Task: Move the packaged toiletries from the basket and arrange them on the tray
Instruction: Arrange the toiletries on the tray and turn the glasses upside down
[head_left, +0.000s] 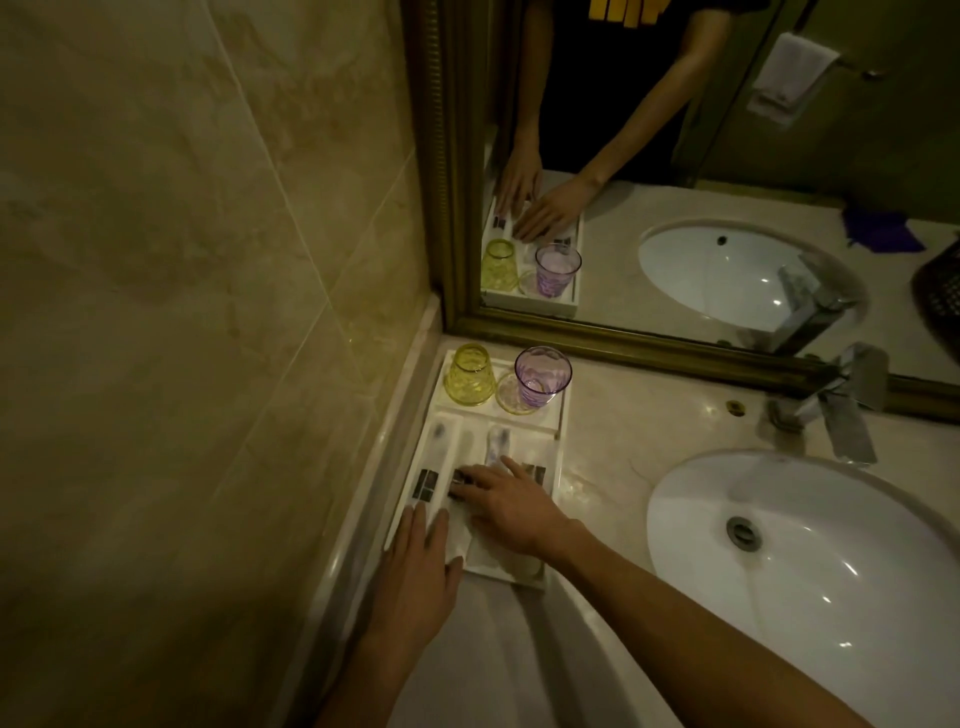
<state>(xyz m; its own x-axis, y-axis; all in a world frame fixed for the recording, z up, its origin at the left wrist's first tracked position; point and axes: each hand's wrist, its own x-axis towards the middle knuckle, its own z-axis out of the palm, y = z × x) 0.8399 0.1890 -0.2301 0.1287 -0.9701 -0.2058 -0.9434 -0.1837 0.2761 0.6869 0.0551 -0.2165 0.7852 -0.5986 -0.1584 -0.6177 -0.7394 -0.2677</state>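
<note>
A white tray (558, 447) sits on the counter in the corner by the wall. Several white toiletry packets lie side by side in its near half: a long one at the left (434, 462), one in the middle (498, 441) and one at the right (535, 470). My left hand (415, 577) lies flat on the near end of the left packets, fingers apart. My right hand (506, 501) rests palm down across the middle packets, fingertips on a dark label. Neither hand visibly grips anything. A dark basket (940, 291) shows only in the mirror, at the right edge.
An upturned yellow glass (470, 374), a purple glass (543, 374) and a small clear dish (514, 395) fill the tray's far section. A white basin (810, 551) with a chrome tap (841, 405) lies to the right. The gold-framed mirror (623, 343) stands behind, a tiled wall at left.
</note>
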